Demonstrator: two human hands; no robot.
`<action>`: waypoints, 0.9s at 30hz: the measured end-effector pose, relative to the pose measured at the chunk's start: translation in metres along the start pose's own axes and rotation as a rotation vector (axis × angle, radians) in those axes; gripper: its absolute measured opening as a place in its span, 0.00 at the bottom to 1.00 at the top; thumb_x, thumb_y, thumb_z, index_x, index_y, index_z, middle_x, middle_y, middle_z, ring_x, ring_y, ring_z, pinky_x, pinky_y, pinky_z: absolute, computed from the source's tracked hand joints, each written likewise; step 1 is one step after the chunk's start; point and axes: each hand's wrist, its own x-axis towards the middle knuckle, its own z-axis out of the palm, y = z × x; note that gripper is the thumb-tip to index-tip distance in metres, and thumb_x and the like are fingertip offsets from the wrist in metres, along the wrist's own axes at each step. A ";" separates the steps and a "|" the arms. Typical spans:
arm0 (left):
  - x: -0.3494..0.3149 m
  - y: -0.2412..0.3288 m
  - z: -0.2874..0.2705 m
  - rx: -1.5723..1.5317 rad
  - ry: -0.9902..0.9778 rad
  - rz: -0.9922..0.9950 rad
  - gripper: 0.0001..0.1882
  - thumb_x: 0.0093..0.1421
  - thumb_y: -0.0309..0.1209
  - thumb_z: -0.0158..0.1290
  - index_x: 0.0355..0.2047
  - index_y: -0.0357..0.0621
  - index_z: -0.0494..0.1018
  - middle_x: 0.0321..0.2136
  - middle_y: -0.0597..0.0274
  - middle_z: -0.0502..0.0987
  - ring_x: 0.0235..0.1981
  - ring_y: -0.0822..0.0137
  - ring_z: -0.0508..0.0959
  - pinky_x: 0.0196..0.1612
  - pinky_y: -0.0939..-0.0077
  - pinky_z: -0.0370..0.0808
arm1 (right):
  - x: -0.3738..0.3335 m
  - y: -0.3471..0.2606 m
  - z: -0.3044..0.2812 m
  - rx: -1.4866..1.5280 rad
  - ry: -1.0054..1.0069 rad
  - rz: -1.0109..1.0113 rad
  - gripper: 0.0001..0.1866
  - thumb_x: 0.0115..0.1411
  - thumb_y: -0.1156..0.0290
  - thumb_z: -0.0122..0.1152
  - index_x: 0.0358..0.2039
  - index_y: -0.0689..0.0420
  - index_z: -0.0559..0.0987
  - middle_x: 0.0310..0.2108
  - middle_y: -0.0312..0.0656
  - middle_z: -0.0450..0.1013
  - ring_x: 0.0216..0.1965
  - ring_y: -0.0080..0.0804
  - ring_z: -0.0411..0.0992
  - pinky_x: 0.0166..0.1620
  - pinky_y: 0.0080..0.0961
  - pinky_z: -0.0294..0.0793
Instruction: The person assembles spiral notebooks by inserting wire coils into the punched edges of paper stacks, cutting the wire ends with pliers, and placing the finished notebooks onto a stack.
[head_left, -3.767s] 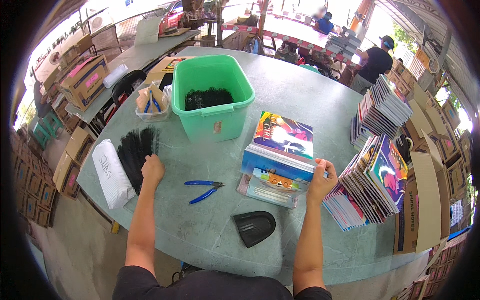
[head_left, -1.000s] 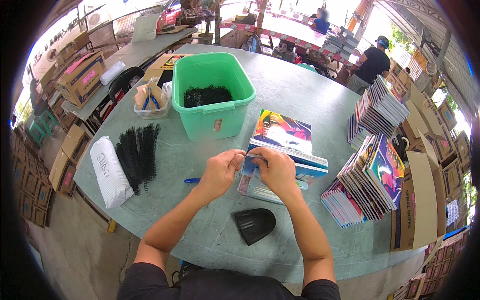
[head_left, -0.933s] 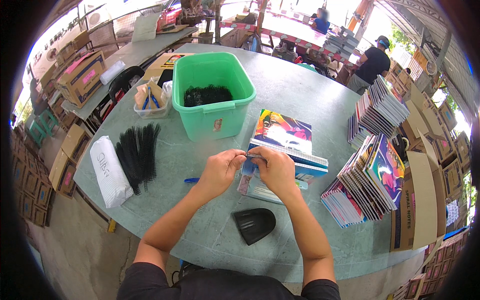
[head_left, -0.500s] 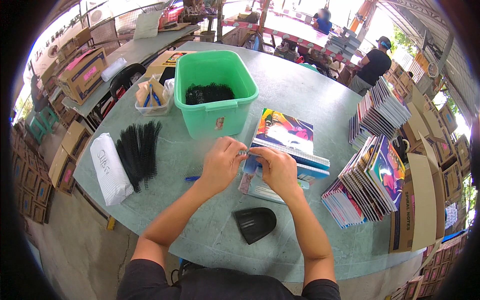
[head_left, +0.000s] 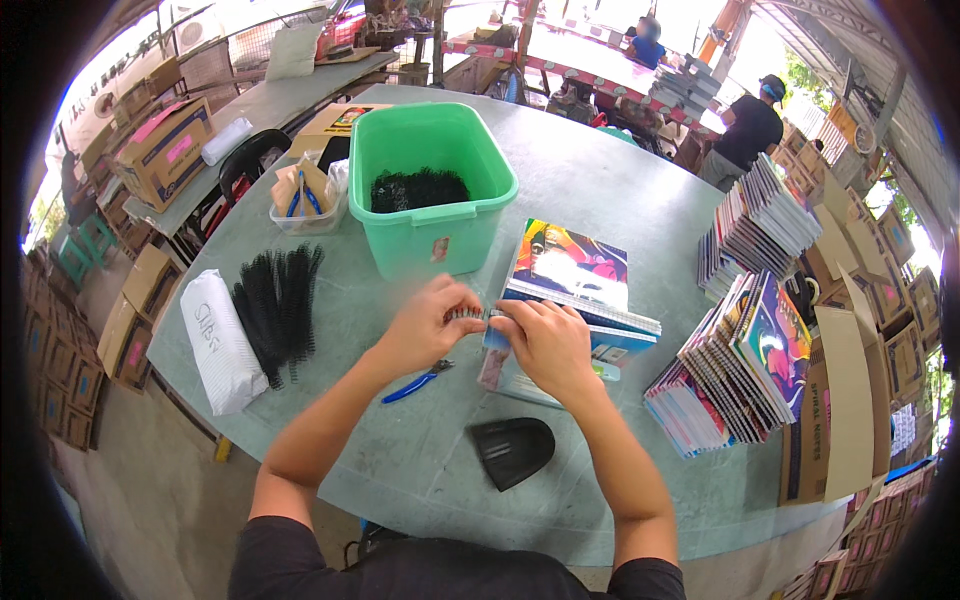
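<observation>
Worker at a grey-green desk (head_left: pixel 385 470), both hands together just left of the blue notebook (head_left: pixel 628 345). Left hand (head_left: pixel 437 322): thumb and fingers pinched on a short, dark wire coil (head_left: pixel 468 314), palm turned inward. Right hand (head_left: pixel 545 343): fingers closed over the notebook's left end, thumb close to where the coil meets it; from here I can't make out whether any wire sits in the holes. The notebook lies slantwise, its white, punched edge toward the far side, over other books; beyond it, a notebook with a bright yellow-and-purple cover (head_left: pixel 570 265).

Below the left wrist, blue-handled pliers (head_left: pixel 412 386) on the bare top. Nearer the worker, a black rounded piece (head_left: pixel 512 453), flat side left. Far left, a fan of black coils (head_left: pixel 278 315) against a white wrapped package (head_left: pixel 222 345). Beyond the hands, a green tub (head_left: pixel 432 238), more dark coils inside. To the right, two leaning stacks of bound notebooks, the nearer one (head_left: pixel 728 375) beside an open carton (head_left: pixel 850 410).
</observation>
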 end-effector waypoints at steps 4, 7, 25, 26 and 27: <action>0.011 0.013 -0.011 -0.104 -0.230 -0.294 0.15 0.57 0.41 0.55 0.35 0.42 0.74 0.25 0.58 0.73 0.29 0.70 0.72 0.32 0.75 0.69 | 0.002 0.001 0.005 0.068 0.116 0.062 0.09 0.57 0.66 0.57 0.37 0.54 0.75 0.29 0.39 0.76 0.31 0.37 0.74 0.36 0.32 0.70; 0.009 0.019 -0.010 -0.095 -0.094 -0.178 0.13 0.56 0.40 0.55 0.32 0.42 0.73 0.26 0.60 0.71 0.29 0.68 0.70 0.32 0.75 0.68 | 0.003 0.001 0.001 0.114 0.075 0.065 0.08 0.55 0.67 0.59 0.35 0.55 0.75 0.29 0.40 0.76 0.31 0.38 0.74 0.35 0.32 0.70; -0.043 0.045 0.057 0.252 0.032 0.185 0.23 0.52 0.31 0.57 0.50 0.51 0.70 0.38 0.52 0.71 0.34 0.55 0.74 0.38 0.59 0.72 | -0.025 0.022 -0.018 -0.070 0.168 0.096 0.06 0.52 0.69 0.60 0.31 0.54 0.78 0.27 0.40 0.75 0.31 0.39 0.74 0.35 0.34 0.70; -0.020 0.050 0.038 0.225 0.415 0.220 0.22 0.50 0.28 0.58 0.48 0.52 0.72 0.37 0.54 0.72 0.34 0.55 0.75 0.38 0.63 0.73 | -0.030 0.031 -0.021 -0.059 0.188 0.109 0.06 0.52 0.68 0.60 0.30 0.54 0.78 0.26 0.40 0.76 0.31 0.39 0.74 0.35 0.34 0.70; -0.014 0.049 0.032 0.243 0.494 0.222 0.21 0.50 0.27 0.58 0.47 0.51 0.73 0.36 0.55 0.72 0.34 0.56 0.75 0.38 0.65 0.73 | -0.033 0.034 -0.024 -0.040 0.214 0.116 0.06 0.53 0.67 0.60 0.30 0.54 0.78 0.26 0.40 0.76 0.30 0.39 0.74 0.35 0.34 0.69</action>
